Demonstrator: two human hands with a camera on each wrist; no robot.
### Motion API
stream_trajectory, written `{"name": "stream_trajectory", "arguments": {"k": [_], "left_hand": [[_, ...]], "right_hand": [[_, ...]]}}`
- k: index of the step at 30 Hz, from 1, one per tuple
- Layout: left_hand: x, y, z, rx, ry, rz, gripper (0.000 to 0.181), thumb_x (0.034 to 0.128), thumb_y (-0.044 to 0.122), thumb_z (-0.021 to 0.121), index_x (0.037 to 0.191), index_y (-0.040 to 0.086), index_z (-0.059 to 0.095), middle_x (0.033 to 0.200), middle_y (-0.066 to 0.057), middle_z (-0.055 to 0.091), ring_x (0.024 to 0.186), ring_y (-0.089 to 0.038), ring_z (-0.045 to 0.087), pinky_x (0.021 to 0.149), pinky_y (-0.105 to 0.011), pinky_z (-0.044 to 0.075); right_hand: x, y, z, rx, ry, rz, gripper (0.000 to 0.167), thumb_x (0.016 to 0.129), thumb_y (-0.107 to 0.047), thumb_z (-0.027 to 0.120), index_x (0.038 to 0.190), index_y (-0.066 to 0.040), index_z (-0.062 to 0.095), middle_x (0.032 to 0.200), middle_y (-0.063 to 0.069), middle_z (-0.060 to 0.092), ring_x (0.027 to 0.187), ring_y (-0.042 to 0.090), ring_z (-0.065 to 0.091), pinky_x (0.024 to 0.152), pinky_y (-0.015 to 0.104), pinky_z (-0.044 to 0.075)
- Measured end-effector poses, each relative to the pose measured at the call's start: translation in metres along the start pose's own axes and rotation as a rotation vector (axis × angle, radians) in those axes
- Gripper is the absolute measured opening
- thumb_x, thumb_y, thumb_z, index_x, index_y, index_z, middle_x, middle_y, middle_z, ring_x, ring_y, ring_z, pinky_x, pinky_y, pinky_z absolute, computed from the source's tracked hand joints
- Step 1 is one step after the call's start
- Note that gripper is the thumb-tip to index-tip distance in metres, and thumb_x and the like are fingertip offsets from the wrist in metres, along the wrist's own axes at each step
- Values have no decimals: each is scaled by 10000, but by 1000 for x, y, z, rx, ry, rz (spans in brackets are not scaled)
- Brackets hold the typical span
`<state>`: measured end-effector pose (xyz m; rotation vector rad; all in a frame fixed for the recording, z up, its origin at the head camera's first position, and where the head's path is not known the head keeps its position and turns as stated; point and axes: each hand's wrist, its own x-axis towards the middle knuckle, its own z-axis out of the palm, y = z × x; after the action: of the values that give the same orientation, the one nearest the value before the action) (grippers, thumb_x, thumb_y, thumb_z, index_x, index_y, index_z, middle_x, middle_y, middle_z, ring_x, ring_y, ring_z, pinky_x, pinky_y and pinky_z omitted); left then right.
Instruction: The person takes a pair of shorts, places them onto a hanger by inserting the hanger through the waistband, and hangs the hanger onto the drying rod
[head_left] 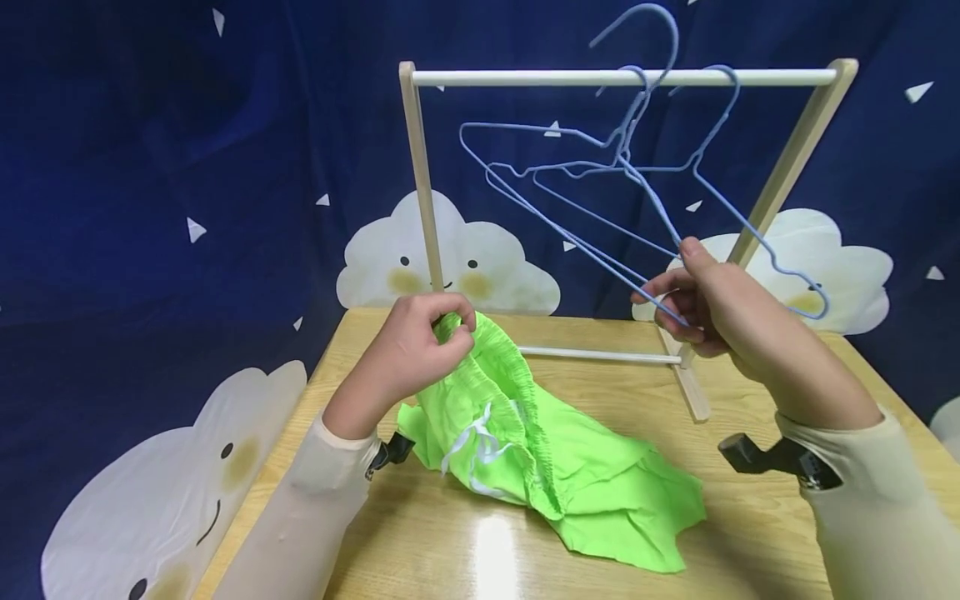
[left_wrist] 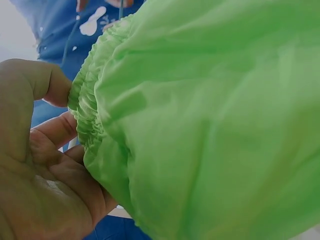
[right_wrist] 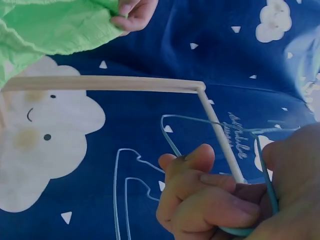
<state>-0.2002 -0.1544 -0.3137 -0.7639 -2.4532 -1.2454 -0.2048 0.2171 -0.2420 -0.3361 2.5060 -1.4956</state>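
Bright green shorts [head_left: 600,467] with an elastic waistband and white drawstring lie partly on the wooden table. My left hand [head_left: 408,350] pinches the waistband and lifts it; the left wrist view shows thumb and fingers [left_wrist: 55,130] on the gathered edge of the green cloth [left_wrist: 200,120]. In my right hand [head_left: 720,308] is one end of a blue wire hanger [head_left: 652,196], its hook above the rail. The right wrist view shows the fingers [right_wrist: 205,200] curled round the wire. Other blue hangers [head_left: 723,196] hang on the rail behind.
A small rack with a white top rail [head_left: 525,78] and wooden posts [head_left: 795,158] stands at the back of the wooden table [head_left: 420,533]. Behind it hangs a dark blue cloth [head_left: 187,125] with white clouds [head_left: 450,250]. A white lower bar [head_left: 600,356] joins the posts.
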Motion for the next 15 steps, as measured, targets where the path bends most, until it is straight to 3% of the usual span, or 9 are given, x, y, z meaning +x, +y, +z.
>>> {"name": "stream_trajectory", "arguments": {"k": [4, 9, 15], "left_hand": [[1, -1, -3, 27, 12, 5, 153, 906, 84, 609, 882, 201, 705, 582, 55, 385, 443, -78, 265, 476, -294, 330], [2, -4, -5, 58, 30, -2, 136, 900, 104, 618, 874, 206, 705, 591, 60, 367, 474, -91, 281, 506, -315, 334], [3, -7, -11, 81, 78, -22, 139, 905, 107, 617, 867, 196, 717, 584, 51, 388, 473, -103, 300, 518, -328, 355]], "right_hand": [[-19, 23, 2, 37, -23, -40, 807, 1124, -676, 99, 1117, -209, 758, 733, 1, 613, 521, 154, 411, 414, 442, 206], [-37, 55, 1, 46, -85, -115, 786, 1171, -538, 70, 1145, -186, 772, 720, 21, 600, 488, 285, 342, 358, 400, 237], [-44, 76, -12, 75, -177, -113, 754, 1200, -416, 81, 1135, -194, 799, 711, -29, 564, 537, 354, 260, 361, 408, 162]]}}
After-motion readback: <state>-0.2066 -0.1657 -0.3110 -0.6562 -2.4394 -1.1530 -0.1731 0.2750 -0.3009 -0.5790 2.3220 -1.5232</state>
